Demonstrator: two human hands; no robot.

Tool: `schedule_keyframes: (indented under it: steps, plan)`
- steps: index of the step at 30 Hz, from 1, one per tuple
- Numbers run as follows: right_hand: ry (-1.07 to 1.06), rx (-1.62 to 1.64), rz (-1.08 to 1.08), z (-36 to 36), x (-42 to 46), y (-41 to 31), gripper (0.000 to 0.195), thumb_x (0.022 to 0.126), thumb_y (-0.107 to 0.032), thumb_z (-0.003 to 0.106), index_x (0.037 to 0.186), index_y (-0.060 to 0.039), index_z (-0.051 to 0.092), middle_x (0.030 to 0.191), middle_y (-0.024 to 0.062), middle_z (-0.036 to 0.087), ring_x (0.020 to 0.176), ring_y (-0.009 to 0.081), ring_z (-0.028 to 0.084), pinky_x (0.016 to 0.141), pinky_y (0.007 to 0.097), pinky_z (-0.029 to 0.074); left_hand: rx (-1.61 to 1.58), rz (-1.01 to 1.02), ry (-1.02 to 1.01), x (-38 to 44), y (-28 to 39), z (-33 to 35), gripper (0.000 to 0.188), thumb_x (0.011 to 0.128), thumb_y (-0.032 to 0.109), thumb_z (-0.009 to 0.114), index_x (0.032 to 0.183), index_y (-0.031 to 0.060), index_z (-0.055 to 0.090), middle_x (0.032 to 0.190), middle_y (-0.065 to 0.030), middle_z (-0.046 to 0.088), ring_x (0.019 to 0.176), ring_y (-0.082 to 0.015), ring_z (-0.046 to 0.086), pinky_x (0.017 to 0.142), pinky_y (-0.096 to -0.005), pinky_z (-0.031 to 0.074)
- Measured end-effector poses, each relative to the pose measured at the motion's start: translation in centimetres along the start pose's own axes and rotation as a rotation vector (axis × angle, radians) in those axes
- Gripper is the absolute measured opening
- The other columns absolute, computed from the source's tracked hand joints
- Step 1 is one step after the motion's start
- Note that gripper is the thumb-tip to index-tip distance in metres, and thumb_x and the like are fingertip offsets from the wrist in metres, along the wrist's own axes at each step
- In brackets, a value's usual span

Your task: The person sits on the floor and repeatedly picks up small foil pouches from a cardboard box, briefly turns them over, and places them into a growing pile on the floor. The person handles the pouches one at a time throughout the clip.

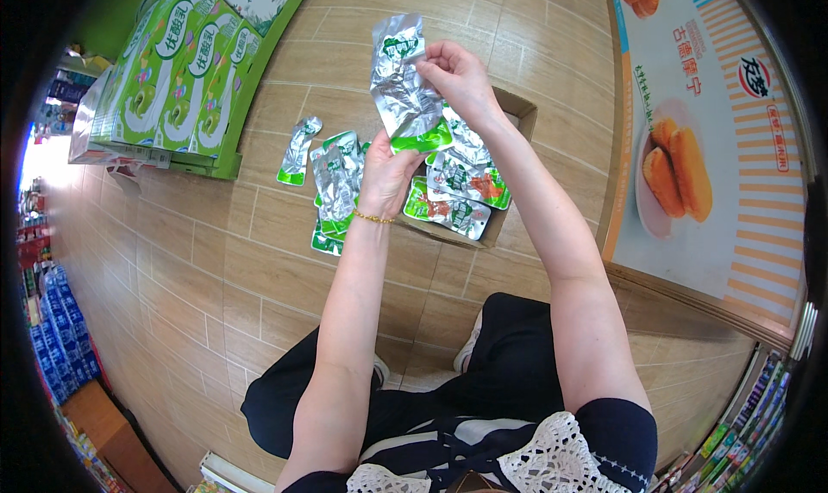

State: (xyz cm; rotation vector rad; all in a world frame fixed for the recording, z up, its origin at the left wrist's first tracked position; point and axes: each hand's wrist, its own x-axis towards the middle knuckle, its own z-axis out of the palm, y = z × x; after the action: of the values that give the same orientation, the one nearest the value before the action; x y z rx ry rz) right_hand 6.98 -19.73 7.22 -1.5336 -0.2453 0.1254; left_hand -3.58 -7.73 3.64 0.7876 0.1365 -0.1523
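Observation:
Both hands hold one silver foil food pouch (pixel 402 82) with a green band at its lower end. My left hand (pixel 388 181) pinches the pouch near that green end. Its upper right edge is between the thumb and fingers of my right hand (pixel 459 82). Below and to the right, an open cardboard box (pixel 515 111) on the floor contains several similar silver and green pouches (pixel 458 184), partly hidden by my hands and arms. Left of my left hand lies a loose pile of pouches (pixel 337 182). One narrower pouch (pixel 299 151) lies apart from it, farther left.
Green drink cartons (pixel 178 85) stand on a green display stand (pixel 226 160) at upper left. A low cabinet with a printed food poster (pixel 686 143) stands on the right. Blue packages (pixel 61 331) line the left side, and stocked shelves (pixel 731 428) are at lower right. Wood-look tiles (pixel 272 266) cover the floor.

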Motion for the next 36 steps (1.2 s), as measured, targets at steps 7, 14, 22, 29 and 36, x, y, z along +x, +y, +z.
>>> schedule_keyframes:
  steps: [7,14,22,29,36]
  plan:
    - [-0.024,-0.070,-0.052,0.4,-0.1,0.0,0.015,0.081,-0.007,0.057,0.094,0.0005,0.054,0.078,0.0007,0.058,0.069,0.0046,0.053,0.059,0.0169,0.043,0.039,-0.030,0.014,0.2,-0.1,-0.6,0.047,0.072,-0.017,0.041,0.113,0.0045,0.045,0.110,-0.0077,0.055,0.101,-0.0185,0.054,0.089,-0.0331,0.044]
    - [-0.032,-0.096,-0.059,0.7,-0.2,0.3,0.014,0.080,-0.006,0.058,0.092,0.0007,0.054,0.079,0.0015,0.059,0.071,0.0060,0.055,0.063,0.0184,0.045,0.029,-0.040,0.033,0.3,-0.3,-1.0,0.046,0.072,-0.017,0.041,0.113,0.0041,0.046,0.108,-0.0083,0.056,0.098,-0.0191,0.056,0.086,-0.0333,0.046]
    - [-0.095,-0.175,-0.064,0.3,0.0,0.9,0.020,0.084,-0.015,0.057,0.096,0.0014,0.055,0.084,0.0047,0.060,0.074,0.0080,0.056,0.067,0.0211,0.045,-0.025,-0.064,0.084,0.5,-0.2,-2.3,0.043,0.070,-0.017,0.041,0.109,0.0012,0.049,0.103,-0.0097,0.058,0.094,-0.0203,0.058,0.083,-0.0338,0.048]
    - [-0.066,-0.841,-0.014,-5.6,0.4,7.0,0.022,0.076,-0.021,0.054,0.081,-0.0018,0.062,0.080,0.0186,0.061,0.076,0.0326,0.059,0.068,0.0383,0.046,0.079,-0.026,0.411,1.4,1.5,-9.9,0.055,0.064,-0.018,0.037,0.115,0.0013,0.042,0.106,-0.0132,0.053,0.091,-0.0243,0.056,0.082,-0.0427,0.048]
    - [-0.577,-1.228,0.393,-10.1,-3.5,14.7,0.018,0.064,-0.019,0.062,0.078,-0.0096,0.067,0.082,0.0135,0.064,0.079,0.0283,0.061,0.071,0.0346,0.048,0.333,-0.155,0.719,0.8,0.7,-15.9,0.048,0.066,-0.013,0.042,0.113,-0.0026,0.041,0.097,-0.0149,0.051,0.085,-0.0257,0.054,0.074,-0.0432,0.050]
